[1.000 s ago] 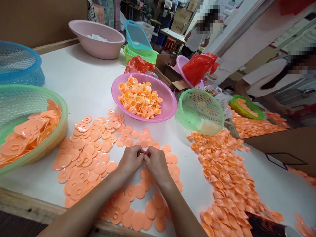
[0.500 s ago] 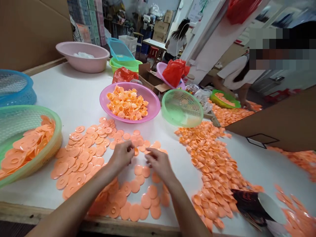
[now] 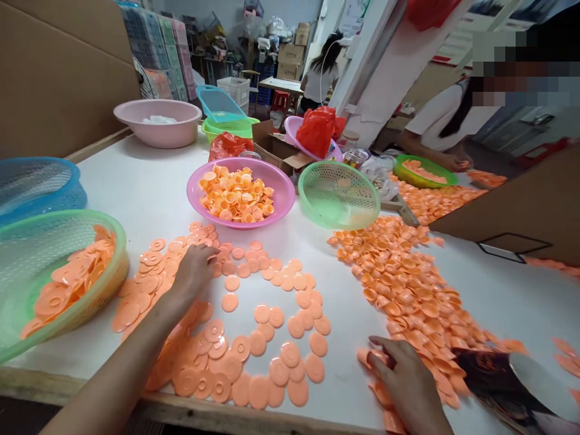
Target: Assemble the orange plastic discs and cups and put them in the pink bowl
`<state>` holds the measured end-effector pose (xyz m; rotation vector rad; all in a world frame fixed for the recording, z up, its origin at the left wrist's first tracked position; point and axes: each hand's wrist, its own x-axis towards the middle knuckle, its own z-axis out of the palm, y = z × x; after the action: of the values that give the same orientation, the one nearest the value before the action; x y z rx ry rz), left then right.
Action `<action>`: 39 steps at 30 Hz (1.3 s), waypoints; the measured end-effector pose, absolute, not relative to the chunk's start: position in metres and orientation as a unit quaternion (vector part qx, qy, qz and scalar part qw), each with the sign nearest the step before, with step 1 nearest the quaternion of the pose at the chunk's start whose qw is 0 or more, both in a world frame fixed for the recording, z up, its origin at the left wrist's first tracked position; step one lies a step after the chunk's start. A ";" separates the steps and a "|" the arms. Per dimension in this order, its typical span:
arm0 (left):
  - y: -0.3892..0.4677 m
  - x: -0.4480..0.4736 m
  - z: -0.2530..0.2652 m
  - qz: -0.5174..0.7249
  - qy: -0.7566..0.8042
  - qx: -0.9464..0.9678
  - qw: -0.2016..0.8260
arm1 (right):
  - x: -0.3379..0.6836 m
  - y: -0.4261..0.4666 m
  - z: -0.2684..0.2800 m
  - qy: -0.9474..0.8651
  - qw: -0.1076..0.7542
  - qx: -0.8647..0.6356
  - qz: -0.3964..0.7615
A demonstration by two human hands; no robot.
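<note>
Positioned left hand [image 3: 194, 270] over discs [image 3: 154, 283] at 8 o'clock, right hand [image 3: 403, 374] by cups [image 3: 403, 296] at 5 o'clock (could not determine closure of either).

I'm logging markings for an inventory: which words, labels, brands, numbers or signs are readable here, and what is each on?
No text is readable.
Dark flat packet, reddish marks: too blurred.
Stacked brown cardboard boxes, dark print: too small.
White wall poster with green marks: too small.
</note>
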<state>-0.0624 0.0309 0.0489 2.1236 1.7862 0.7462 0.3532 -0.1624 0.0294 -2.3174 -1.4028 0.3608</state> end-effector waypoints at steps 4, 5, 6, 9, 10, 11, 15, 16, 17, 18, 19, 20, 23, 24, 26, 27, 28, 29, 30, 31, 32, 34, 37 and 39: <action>0.004 -0.061 0.024 0.219 0.616 0.749 0.109 | 0.348 -0.142 0.033 -0.505 0.226 -0.820 0.148; -0.001 -0.056 0.022 0.206 0.605 0.761 0.111 | 0.349 -0.140 0.035 -0.501 0.229 -0.819 0.157; -0.005 -0.050 0.022 0.197 0.593 0.772 0.119 | 0.350 -0.140 0.037 -0.492 0.230 -0.823 0.165; -0.012 -0.036 0.021 0.205 0.568 0.782 0.155 | 0.354 -0.144 0.040 -0.452 0.218 -0.845 0.188; -0.012 -0.033 0.021 0.211 0.570 0.777 0.163 | 0.355 -0.146 0.040 -0.441 0.214 -0.849 0.197; -0.011 -0.031 0.021 0.214 0.575 0.771 0.170 | 0.356 -0.147 0.040 -0.434 0.211 -0.851 0.206; -0.004 -0.023 0.020 0.192 0.578 0.767 0.203 | 0.359 -0.146 0.043 -0.424 0.190 -0.860 0.210; -0.004 -0.022 0.020 0.186 0.570 0.770 0.217 | 0.358 -0.144 0.047 -0.426 0.184 -0.862 0.203; -0.005 -0.020 0.019 0.182 0.562 0.773 0.230 | 0.356 -0.141 0.051 -0.430 0.182 -0.862 0.197; -0.007 -0.019 0.019 0.180 0.556 0.775 0.240 | 0.352 -0.137 0.056 -0.436 0.187 -0.859 0.194; -0.009 -0.019 0.019 0.181 0.552 0.776 0.247 | 0.345 -0.132 0.062 -0.446 0.203 -0.850 0.192; -0.011 -0.020 0.018 0.184 0.549 0.776 0.249 | 0.334 -0.127 0.068 -0.461 0.227 -0.836 0.192; -0.016 -0.024 0.017 0.203 0.549 0.773 0.244 | 0.279 -0.102 0.078 -0.532 0.325 -0.756 0.200; -0.017 -0.025 0.016 0.207 0.546 0.774 0.244 | 0.256 -0.091 0.077 -0.556 0.355 -0.720 0.214; -0.018 -0.028 0.015 0.209 0.545 0.776 0.239 | 0.209 -0.070 0.068 -0.590 0.392 -0.654 0.266; -0.019 -0.028 0.014 0.208 0.546 0.777 0.234 | 0.189 -0.060 0.061 -0.598 0.400 -0.629 0.294; -0.019 -0.028 0.014 0.208 0.547 0.778 0.229 | 0.171 -0.052 0.053 -0.606 0.402 -0.611 0.312; -0.019 -0.028 0.013 0.209 0.549 0.778 0.222 | 0.157 -0.045 0.045 -0.616 0.398 -0.600 0.321; -0.019 -0.028 0.012 0.212 0.551 0.777 0.217 | 0.148 -0.040 0.037 -0.627 0.391 -0.594 0.319; -0.019 -0.028 0.011 0.214 0.553 0.777 0.213 | 0.142 -0.037 0.031 -0.641 0.382 -0.589 0.310; -0.019 -0.027 0.011 0.215 0.553 0.777 0.210 | 0.140 -0.035 0.026 -0.656 0.373 -0.585 0.297; -0.019 -0.026 0.011 0.215 0.553 0.778 0.206 | 0.142 -0.034 0.020 -0.680 0.363 -0.576 0.272; -0.019 -0.026 0.012 0.213 0.556 0.777 0.207 | 0.148 -0.035 0.020 -0.698 0.365 -0.565 0.245; -0.020 -0.025 0.012 0.216 0.557 0.774 0.209 | 0.149 -0.036 0.021 -0.702 0.366 -0.564 0.235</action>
<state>-0.0251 -0.0198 0.0119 2.1521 1.5505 0.6008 0.1487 -0.0358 0.0207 -1.4499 -1.8049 0.6037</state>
